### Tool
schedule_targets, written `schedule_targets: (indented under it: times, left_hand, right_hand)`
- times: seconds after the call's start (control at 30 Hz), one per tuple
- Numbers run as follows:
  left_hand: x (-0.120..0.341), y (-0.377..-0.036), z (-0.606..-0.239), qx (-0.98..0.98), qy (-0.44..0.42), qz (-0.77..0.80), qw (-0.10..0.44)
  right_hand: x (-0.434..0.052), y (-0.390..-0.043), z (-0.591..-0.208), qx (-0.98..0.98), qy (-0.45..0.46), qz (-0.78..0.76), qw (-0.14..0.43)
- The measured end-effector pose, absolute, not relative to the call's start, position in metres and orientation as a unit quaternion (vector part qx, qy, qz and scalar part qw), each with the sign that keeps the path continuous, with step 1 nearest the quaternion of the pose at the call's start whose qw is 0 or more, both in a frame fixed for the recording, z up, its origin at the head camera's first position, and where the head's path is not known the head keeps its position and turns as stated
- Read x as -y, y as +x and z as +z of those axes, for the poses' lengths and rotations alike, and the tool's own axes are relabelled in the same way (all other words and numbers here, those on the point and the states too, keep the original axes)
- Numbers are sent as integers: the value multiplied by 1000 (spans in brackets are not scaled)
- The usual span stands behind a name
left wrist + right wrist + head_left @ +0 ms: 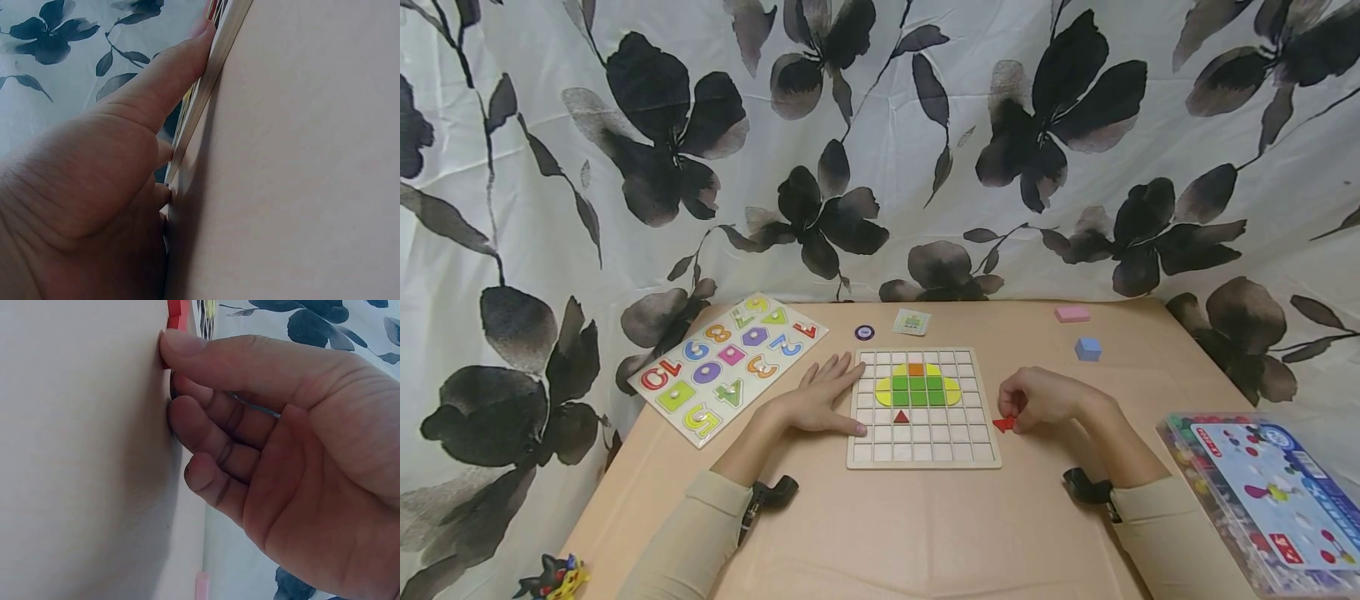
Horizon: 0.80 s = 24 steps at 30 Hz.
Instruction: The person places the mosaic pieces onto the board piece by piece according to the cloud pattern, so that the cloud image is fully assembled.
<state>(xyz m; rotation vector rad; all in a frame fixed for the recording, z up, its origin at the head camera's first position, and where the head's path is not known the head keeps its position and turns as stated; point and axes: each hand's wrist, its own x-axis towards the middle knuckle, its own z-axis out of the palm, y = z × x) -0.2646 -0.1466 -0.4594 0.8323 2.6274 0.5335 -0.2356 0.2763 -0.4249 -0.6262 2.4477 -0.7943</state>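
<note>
A white gridded board (pixel 958 452) lies flat on the table, bearing green squares (pixel 917 392), an orange square (pixel 916 369), rounded yellow corner pieces (pixel 883 397) and a red triangle (pixel 901 417). My left hand (pixel 811 402) rests along the board's left edge, fingers extended; the left wrist view shows the thumb (pixel 181 56) against that edge. Just right of the board, my right hand (pixel 1043 398) pinches a small red pointed piece (pixel 1002 425) close over the table. In the right wrist view, the thumb partly covers this red piece (pixel 177 312).
A board of numbers and shapes (pixel 741 404) lies to the left. Behind the grid are a dark round token (pixel 865 332) and a small picture card (pixel 912 322). A pink block (pixel 1072 314) and blue block (pixel 1087 349) sit back right; a clear plastic box (pixel 1277 492) stands front right.
</note>
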Motion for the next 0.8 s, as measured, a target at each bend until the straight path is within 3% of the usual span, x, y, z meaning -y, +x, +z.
schedule_targets:
  times: [0.4, 0.8]
  left_hand:
    - [146, -265, -459, -922, 291, 190, 169]
    - [146, -265, -459, -923, 292, 189, 165]
  right_hand:
    - [-287, -239, -426, -884, -263, -314, 225]
    - [-275, -239, -420, -878, -265, -375, 136]
